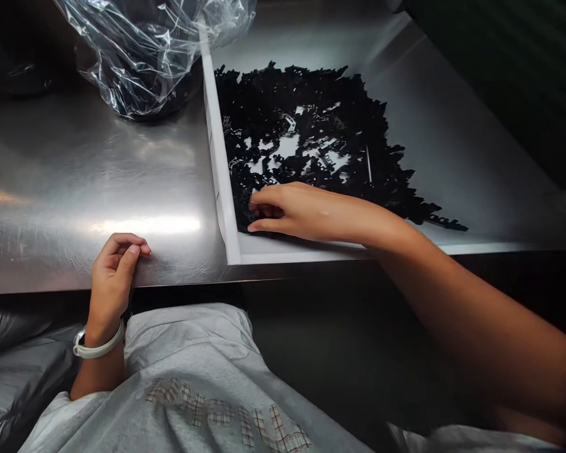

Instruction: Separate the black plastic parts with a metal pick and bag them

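Observation:
My right hand [290, 211] reaches into the near left corner of a white tray [453, 138], low over a heap of small black plastic parts [283, 94]. Its thumb and forefinger are apart, with nothing visible between them; the other fingers curl underneath, partly hidden. At the front edge of the metal table, my left hand [116, 267] is closed, thumb pressed against the curled forefinger. Whatever that pinch holds, if anything, is too small or hidden to make out.
A dark container wrapped in clear plastic [146, 69] stands on the shiny metal table [75, 163], left of the tray. The tray's raised left wall [217, 151] separates my two hands. My lap [193, 352] is below the table edge.

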Demonstrator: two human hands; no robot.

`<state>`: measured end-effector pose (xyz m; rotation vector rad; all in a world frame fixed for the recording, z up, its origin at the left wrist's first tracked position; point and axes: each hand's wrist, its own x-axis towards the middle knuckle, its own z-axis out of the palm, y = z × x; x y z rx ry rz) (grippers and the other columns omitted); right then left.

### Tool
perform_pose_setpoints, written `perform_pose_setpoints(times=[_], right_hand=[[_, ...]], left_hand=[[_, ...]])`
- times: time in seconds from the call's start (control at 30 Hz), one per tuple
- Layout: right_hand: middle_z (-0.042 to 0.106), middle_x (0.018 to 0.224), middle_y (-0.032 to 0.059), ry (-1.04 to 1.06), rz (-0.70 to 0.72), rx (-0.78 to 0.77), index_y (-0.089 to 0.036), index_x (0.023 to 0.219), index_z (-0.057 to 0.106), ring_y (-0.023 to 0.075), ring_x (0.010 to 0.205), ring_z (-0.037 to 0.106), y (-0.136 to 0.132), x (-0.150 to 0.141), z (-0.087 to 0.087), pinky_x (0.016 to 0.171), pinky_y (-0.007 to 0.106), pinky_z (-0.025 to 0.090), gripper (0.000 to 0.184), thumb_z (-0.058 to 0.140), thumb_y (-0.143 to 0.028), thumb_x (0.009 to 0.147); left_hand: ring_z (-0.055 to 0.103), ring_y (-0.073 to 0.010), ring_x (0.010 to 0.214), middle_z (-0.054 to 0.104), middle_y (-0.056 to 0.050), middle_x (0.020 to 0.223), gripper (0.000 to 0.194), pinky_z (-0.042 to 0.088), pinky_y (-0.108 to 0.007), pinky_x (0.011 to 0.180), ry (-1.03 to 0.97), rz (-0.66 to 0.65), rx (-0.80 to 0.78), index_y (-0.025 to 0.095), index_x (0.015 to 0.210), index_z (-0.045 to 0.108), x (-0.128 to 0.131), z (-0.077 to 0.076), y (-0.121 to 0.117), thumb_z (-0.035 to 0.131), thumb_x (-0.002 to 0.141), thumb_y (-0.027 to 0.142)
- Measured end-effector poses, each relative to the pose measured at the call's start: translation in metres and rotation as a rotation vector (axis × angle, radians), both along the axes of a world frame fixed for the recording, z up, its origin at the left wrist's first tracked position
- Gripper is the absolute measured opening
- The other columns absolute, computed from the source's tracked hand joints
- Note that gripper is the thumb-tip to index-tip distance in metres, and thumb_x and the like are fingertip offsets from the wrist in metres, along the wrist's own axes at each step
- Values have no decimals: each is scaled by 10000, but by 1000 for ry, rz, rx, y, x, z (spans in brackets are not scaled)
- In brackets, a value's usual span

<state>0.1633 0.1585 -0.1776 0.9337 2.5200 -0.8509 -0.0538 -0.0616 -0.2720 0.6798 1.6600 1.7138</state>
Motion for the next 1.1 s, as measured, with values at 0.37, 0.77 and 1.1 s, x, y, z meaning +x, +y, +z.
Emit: perform_pose_setpoints(times=[0.37,0.77,1.1], right_hand=[[553,800,-1,719,6,457,-169,918,585,131,653,518,-83,25,17,582,277,390,104,662,-183,987],[648,835,45,841,48,406,-145,1001,642,160,695,643,-137,2,-9,610,286,514,18,631,-134,1012],[689,892,-5,1064,-310,-74,-231,993,662,118,802,674,-154,-1,-26,685,229,555,66,701,-177,993]], left_hand=[[693,-77,766,765,17,903,112,570,-165,776,-80,-218,240,280,1051,784,41,26,4,699,993,322],[523,-97,621,648,-15,815,379,507,-217,559,-459,-370,120,208,856,727,74,45,7,830,821,571],[589,-106,642,585,37,699,358,572,-234,636,-460,-348,207,227,863,605,67,36,7,802,874,525]])
